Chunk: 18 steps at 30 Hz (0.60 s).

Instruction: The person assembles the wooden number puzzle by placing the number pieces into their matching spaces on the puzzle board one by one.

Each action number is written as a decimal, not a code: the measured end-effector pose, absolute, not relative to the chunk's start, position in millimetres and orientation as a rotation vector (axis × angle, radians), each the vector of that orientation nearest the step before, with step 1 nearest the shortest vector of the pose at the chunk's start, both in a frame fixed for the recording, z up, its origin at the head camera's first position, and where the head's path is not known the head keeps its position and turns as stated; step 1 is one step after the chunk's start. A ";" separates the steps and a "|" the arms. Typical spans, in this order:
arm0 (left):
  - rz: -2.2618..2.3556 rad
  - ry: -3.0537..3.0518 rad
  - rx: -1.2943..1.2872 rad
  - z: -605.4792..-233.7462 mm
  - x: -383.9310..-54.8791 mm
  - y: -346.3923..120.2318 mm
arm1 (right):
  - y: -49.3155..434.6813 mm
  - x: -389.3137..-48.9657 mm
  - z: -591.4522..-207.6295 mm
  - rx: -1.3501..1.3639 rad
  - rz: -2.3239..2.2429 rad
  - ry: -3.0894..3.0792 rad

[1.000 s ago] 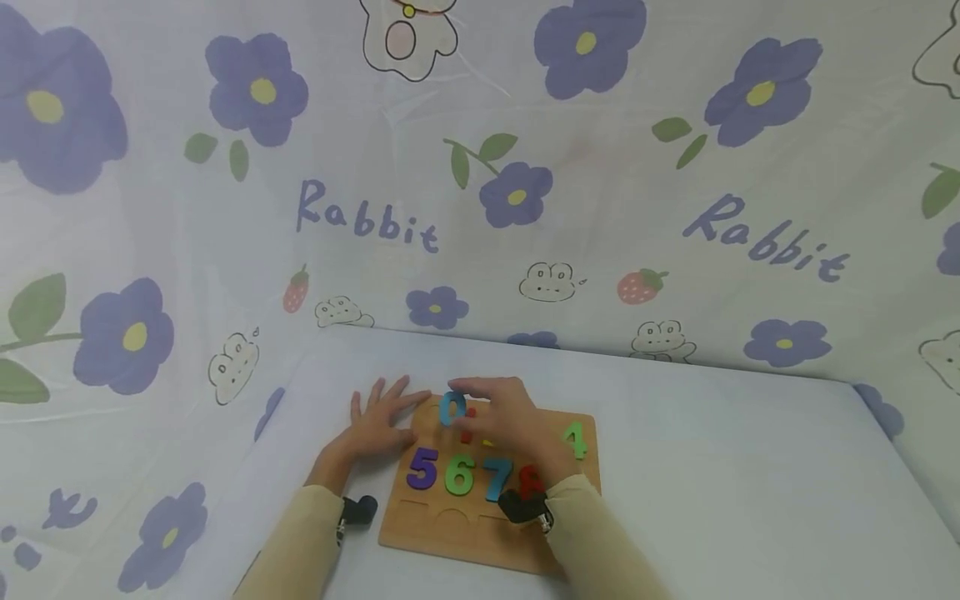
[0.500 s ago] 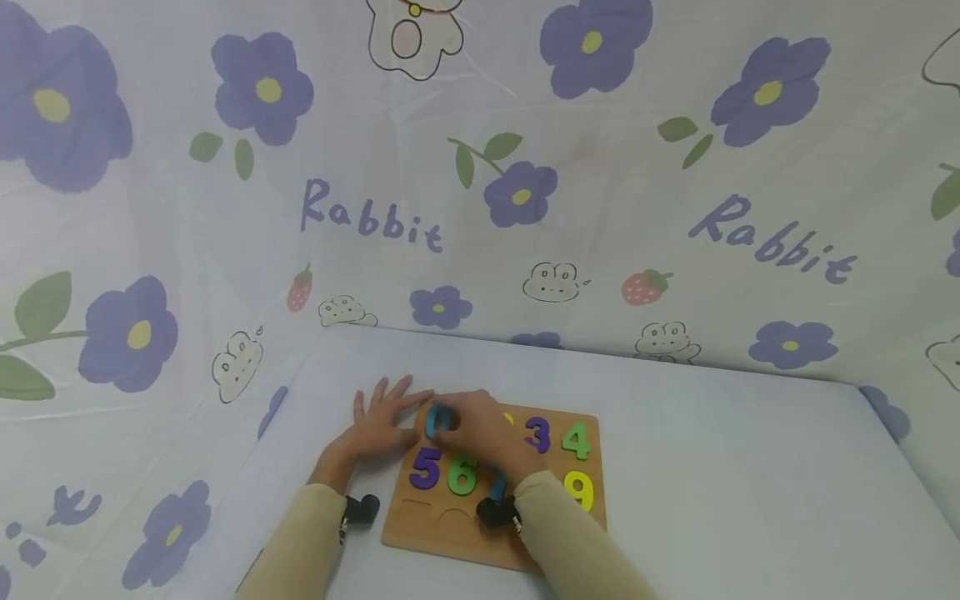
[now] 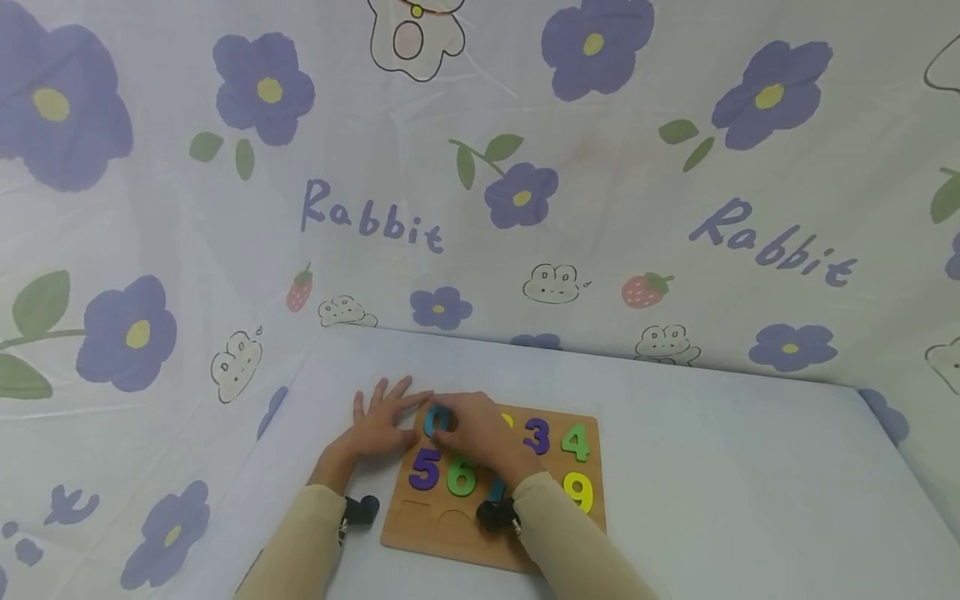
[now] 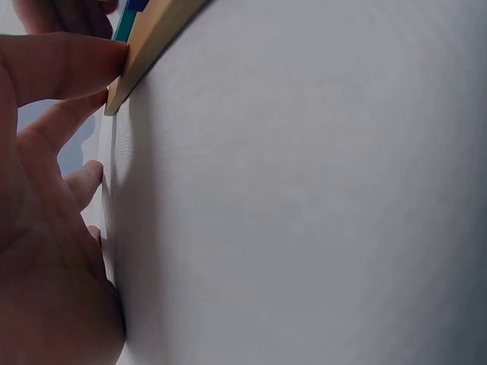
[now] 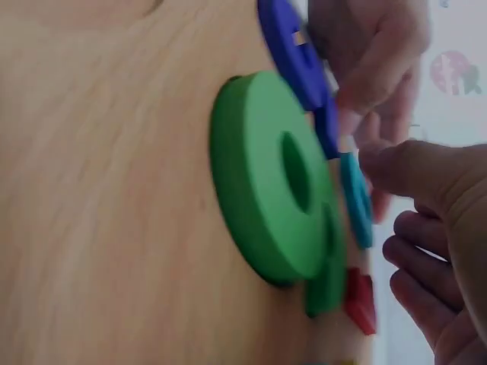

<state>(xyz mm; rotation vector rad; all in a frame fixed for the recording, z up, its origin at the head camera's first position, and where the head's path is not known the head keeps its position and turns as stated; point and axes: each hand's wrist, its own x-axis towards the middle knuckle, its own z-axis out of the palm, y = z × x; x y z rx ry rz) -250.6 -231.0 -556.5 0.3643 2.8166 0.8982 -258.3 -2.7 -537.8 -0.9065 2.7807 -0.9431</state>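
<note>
A blue number 0 [image 3: 430,422] lies at the top left corner of a wooden number puzzle board [image 3: 450,546]. My right hand [image 3: 477,427] pinches this piece from the right with thumb and index finger, hiding the pieces behind it. In the right wrist view, the thumb meets the rim of the blue 0 [image 5: 356,201], and the other fingers curl below. My left hand [image 3: 378,429] is spread flat on the table, its thumb and index fingertip touching the board's left edge. The left wrist view has the left thumb [image 4: 84,65] against the wooden edge.
Purple 5 [image 3: 426,471], green 6 [image 3: 452,477], purple 3 [image 3: 538,436], green 4 [image 3: 577,442] and yellow 9 [image 3: 578,490] sit on the board. Recesses show along its lower part. The white table [image 3: 750,483] meets a flowered curtain [image 3: 480,250] behind.
My right hand has moved left and down with the blue 0, from above the board to its top left corner; little differs over the last half second. The left hand keeps its place.
</note>
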 end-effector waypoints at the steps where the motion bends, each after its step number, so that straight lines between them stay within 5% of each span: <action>1: 0.901 2.815 0.367 -556.3 -251.1 -230.9 | 0.3 -257.2 -536.7 -0.919 -0.967 2.776; 10: 0.890 2.837 0.351 -557.8 -247.2 -238.3 | 64.0 -227.4 -512.0 -0.848 -1.103 2.862; 18: 0.876 3.060 0.358 -505.3 -200.2 -264.1 | 161.5 -198.8 -487.4 -0.739 -0.908 3.066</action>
